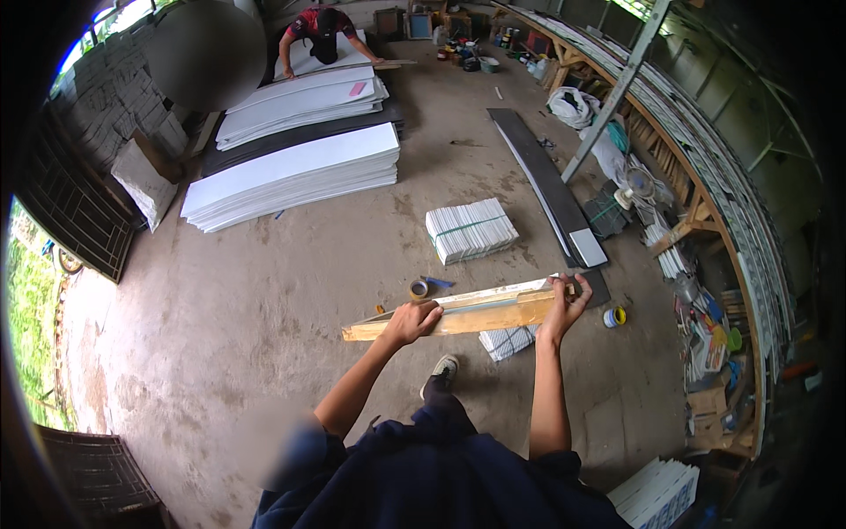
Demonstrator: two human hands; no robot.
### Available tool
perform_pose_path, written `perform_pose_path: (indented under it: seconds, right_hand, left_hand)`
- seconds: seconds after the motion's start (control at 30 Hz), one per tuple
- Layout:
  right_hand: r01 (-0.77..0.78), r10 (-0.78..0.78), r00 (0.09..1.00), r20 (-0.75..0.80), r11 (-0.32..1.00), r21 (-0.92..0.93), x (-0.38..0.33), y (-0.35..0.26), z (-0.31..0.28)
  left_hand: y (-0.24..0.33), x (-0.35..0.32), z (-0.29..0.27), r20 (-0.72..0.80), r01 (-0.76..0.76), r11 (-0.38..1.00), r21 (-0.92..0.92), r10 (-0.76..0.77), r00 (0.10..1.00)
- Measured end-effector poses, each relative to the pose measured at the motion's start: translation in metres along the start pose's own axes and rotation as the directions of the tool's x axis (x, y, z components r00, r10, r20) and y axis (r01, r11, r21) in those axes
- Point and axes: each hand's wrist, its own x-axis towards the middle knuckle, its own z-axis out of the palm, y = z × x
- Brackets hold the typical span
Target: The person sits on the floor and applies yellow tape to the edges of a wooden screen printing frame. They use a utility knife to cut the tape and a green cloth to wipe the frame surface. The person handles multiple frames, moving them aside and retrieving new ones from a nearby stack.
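L hand [412,323]: fingers curled over near edge of a long, narrow wooden frame [493,319], closed on it L of middle. R hand [564,304]: fingers bent and part-spread round the frame's R end, gripping it; exact thumb contact can't tell. Frame = pale yellowish wood, rough w/ darker stains, slim, tapering to the L end; whitish far side, gap btwn the long sides. It's held up off the floor, in front of the body, roughly level, R end a bit higher.

Just beyond: brown tape roll [419,289] and blue tool [438,282] on stained, gritty concrete floor [247,309]. White strapped bundle [507,342] under the frame, partly hidden by it; 2nd bundle [471,231] of thin white pcs, green strap, farther fwd. Yellow pot [614,316] near R hand. Long dark flat board [546,185] fwd-R; slanted metal post [617,88] stands btwn it & loaded wooden rack.

Far L: stacked smooth white sheets [300,167]; co-worker [326,35] bent over more sheets behind.

Pose: both forearms reach fwd; L angled inward, wrist bent, palm down; R near upright, hand tipped back.
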Motion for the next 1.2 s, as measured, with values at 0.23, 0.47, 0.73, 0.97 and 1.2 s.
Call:
perform_pose_path:
  seconds: [0.23, 0.47, 0.73, 0.97, 1.2]
  right_hand:
    - [0.361, -0.204, 0.930, 0.307, 0.670, -0.649, 0.179, 0.058, 0.005]
    - [0.899, 0.082, 0.273, 0.958, 0.332, -0.285, 0.242, 0.078, 0.047]
    - [0.776, 0.550, 0.320, 0.771, 0.314, -0.547, 0.373, 0.139, 0.089]
    - [0.525, 0.742, 0.252, 0.621, 0.435, -0.732, 0.493, 0.197, 0.081]
    - [0.609, 0.745, 0.234, 0.625, 0.389, -0.691, 0.538, 0.211, 0.123]
  left_hand:
    - [0.025, 0.159, 0.001, -0.208, 0.092, 0.979, 0.180, -0.054, 0.977]
    - [0.038, 0.274, 0.005, -0.221, 0.030, 0.929, 0.369, 0.057, 0.974]
    - [0.008, 0.434, 0.039, -0.076, -0.060, 0.912, 0.407, 0.099, 0.992]
    - [0.000, 0.543, 0.090, -0.014, -0.109, 0.959, 0.262, 0.116, 0.993]
    - [-0.001, 0.592, 0.088, -0.023, 0.031, 0.982, 0.185, -0.027, 0.999]
